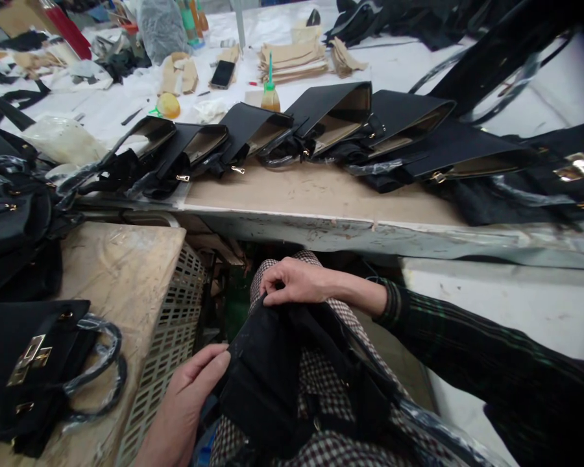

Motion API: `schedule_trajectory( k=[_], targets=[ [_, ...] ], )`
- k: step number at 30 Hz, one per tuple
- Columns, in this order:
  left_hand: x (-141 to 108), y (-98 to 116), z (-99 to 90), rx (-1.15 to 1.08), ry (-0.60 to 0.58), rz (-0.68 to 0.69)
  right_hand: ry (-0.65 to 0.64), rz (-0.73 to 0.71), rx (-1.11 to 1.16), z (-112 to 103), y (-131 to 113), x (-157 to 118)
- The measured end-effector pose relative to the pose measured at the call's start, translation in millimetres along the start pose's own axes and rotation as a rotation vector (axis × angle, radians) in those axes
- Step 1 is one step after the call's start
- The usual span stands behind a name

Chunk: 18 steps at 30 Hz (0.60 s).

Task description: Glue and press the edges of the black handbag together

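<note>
A black handbag lies across my lap on checked cloth, its dark fabric spread between my hands. My right hand pinches the upper edge of that fabric between thumb and fingers. Lower and to the left, my left hand grips the side edge, thumb on top and fingers partly hidden behind. A plastic-wrapped handle trails from the bag toward the lower right.
Several black handbags lie in a row along the workbench edge. A finished-looking bag rests on cardboard over a plastic crate at left. Behind are a glue bottle, a phone and stacked brown pieces.
</note>
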<state>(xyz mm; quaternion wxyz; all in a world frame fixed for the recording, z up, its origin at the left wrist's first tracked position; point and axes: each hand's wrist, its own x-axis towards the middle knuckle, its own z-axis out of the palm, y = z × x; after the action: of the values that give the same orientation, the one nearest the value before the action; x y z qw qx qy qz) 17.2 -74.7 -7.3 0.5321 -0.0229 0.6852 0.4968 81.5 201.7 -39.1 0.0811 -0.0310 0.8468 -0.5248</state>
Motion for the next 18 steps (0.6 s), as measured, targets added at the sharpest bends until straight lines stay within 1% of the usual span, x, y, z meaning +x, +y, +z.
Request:
schedule_trajectory(
  k=[3,6,9,11,18],
  targets=[
    [2,-4,-2.1,0.121,0.036,0.088,-0.011,0.002,0.023,3,2,-1],
    [3,-11,-1.2,0.209,0.125,0.201,-0.010,0.008,0.034,6,4,-2],
    [3,-17,2.2,0.243,0.206,0.283,-0.007,0.032,0.035,9,3,-1],
    [3,-18,4.6,0.259,0.238,0.312,-0.003,0.043,0.028,10,2,0],
    [2,-13,8.2,0.329,0.261,0.353,0.059,0.036,-0.040,15,-4,1]
  ],
)
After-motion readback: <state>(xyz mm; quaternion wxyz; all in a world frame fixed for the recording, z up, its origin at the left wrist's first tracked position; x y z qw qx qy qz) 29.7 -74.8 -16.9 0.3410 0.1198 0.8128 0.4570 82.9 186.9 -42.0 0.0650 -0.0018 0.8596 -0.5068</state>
